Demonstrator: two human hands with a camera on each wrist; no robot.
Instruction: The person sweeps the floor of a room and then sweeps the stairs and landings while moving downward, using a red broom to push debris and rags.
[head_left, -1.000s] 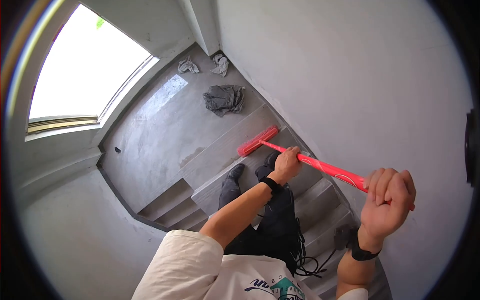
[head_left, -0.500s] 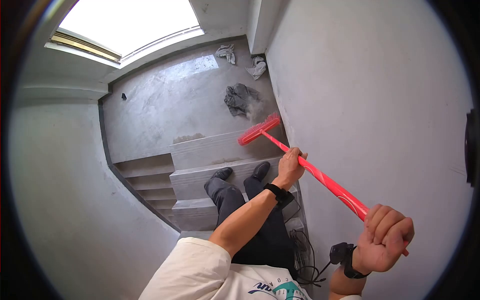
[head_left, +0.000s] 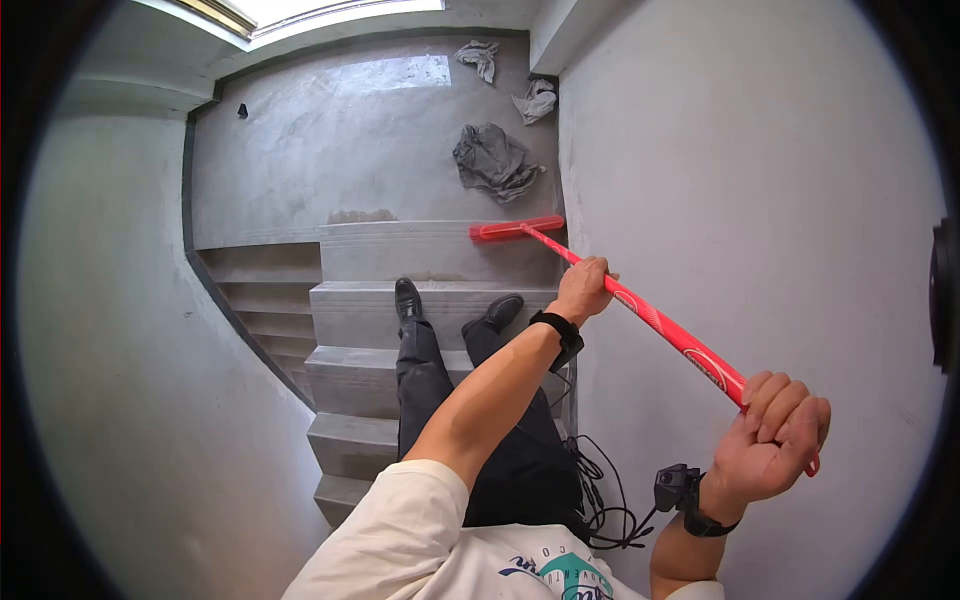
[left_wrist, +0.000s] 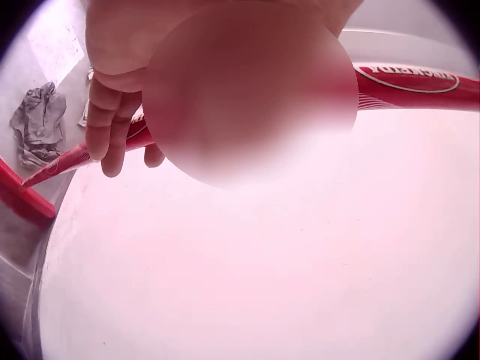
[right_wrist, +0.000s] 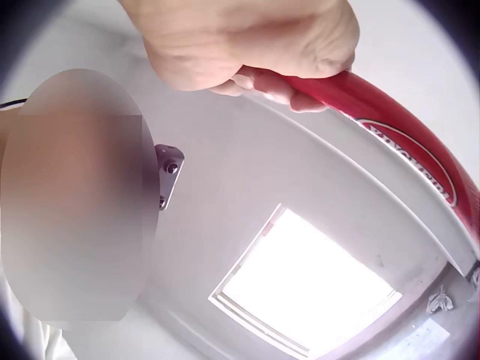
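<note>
The left hand (head_left: 583, 290) grips the broom (head_left: 670, 334) mid-handle; the right hand (head_left: 770, 440) curls round its end, lower right. The brush head (head_left: 500, 231) is upper centre. Likely light and stiff, it suits this wide hold.

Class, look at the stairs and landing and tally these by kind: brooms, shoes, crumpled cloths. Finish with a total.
Red broom: 1
Black shoes: 2
Crumpled cloths: 3
Total: 6
</note>
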